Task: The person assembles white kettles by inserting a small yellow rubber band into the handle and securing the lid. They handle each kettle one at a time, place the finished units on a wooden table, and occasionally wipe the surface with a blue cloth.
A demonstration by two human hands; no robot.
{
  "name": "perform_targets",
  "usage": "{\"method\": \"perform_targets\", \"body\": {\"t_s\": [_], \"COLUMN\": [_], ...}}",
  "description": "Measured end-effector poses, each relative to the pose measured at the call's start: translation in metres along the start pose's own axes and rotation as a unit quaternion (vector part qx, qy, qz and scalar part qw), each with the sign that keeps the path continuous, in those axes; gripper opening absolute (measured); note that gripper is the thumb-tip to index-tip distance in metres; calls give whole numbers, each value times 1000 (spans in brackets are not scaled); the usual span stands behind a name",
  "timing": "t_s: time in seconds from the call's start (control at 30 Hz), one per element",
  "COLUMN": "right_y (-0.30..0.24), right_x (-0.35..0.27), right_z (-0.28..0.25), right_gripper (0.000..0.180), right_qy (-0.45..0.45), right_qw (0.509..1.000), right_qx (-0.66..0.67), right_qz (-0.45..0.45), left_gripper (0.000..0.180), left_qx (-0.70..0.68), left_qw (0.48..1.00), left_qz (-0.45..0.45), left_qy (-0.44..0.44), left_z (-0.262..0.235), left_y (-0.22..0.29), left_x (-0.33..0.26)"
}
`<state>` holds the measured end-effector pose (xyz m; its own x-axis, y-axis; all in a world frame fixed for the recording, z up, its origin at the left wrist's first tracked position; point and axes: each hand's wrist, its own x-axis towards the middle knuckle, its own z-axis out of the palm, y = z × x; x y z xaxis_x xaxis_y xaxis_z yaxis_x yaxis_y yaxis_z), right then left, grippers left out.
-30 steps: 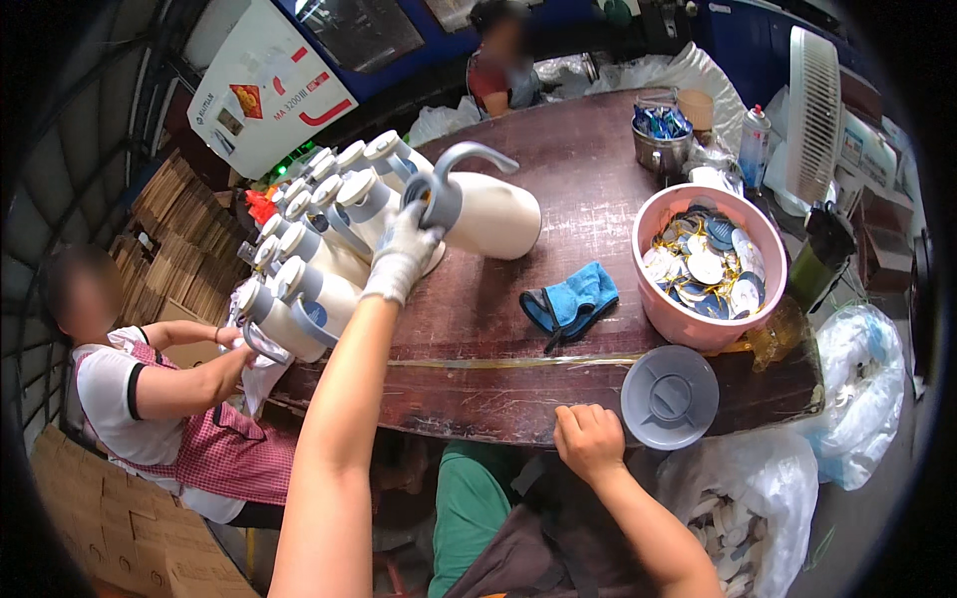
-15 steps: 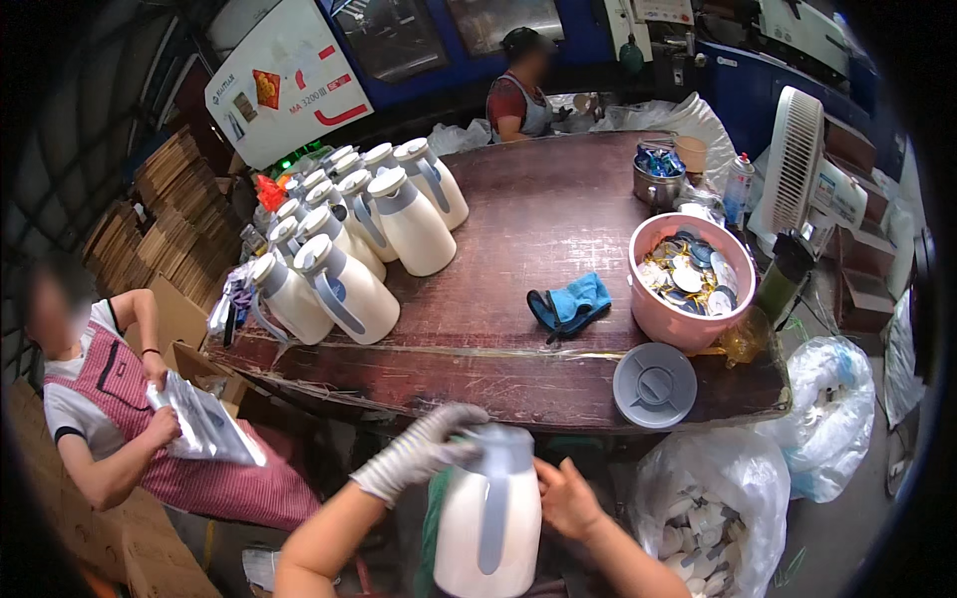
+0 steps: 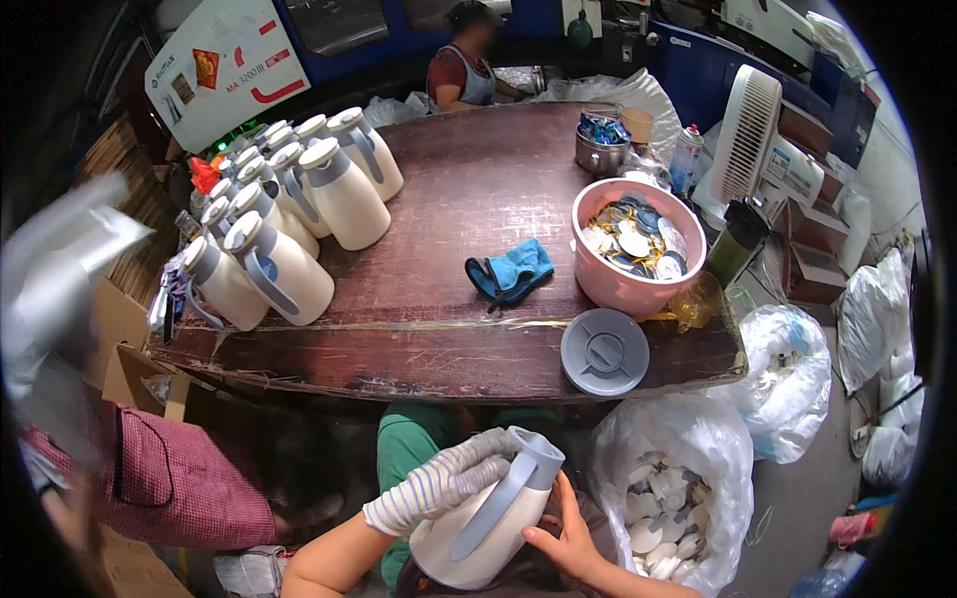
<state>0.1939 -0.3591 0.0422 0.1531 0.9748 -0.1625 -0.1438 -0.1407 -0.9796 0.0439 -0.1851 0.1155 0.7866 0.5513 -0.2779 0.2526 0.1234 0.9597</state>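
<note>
A cream thermos jug (image 3: 471,543) with a grey collar and grey handle is tilted over my lap, its top leaning to the right. No lid covers its grey mouth. My left hand (image 3: 444,481), in a striped white knit glove, grips the jug near its neck beside the handle. My bare right hand (image 3: 570,533) holds the jug's right side, thumb and fingers around it. Just beyond, a round grey lid (image 3: 604,351) lies at the table's near edge. A blue cloth (image 3: 514,271) with dark trim lies crumpled farther in.
Several similar jugs (image 3: 344,194) stand at the table's left. A pink bucket (image 3: 638,287) of round parts is on the right. Below it, a clear plastic bag (image 3: 723,453) holds pale discs. A co-worker in a checked apron (image 3: 179,473) stands at left; another person sits beyond the table.
The jug has gone from upright to tilted, its top to the right, between both my hands. The view has shifted right. The left co-worker's silvery bag has risen and is blurred.
</note>
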Motion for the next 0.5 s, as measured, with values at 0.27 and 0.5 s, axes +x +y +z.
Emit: {"method": "perform_targets", "body": {"t_s": [0.27, 0.5], "right_y": [59, 227], "right_x": [3, -32], "right_z": [-63, -228], "right_gripper": [22, 46], "right_qy": [63, 235], "right_qw": [991, 718], "right_qx": [-93, -595], "right_qz": [75, 274], "left_gripper": [47, 34], "left_qx": [341, 153], "left_qw": [932, 971], "left_qz": [-48, 59], "left_qy": [116, 173], "left_z": [4, -19], "left_y": [16, -2], "left_x": [-6, -21]}}
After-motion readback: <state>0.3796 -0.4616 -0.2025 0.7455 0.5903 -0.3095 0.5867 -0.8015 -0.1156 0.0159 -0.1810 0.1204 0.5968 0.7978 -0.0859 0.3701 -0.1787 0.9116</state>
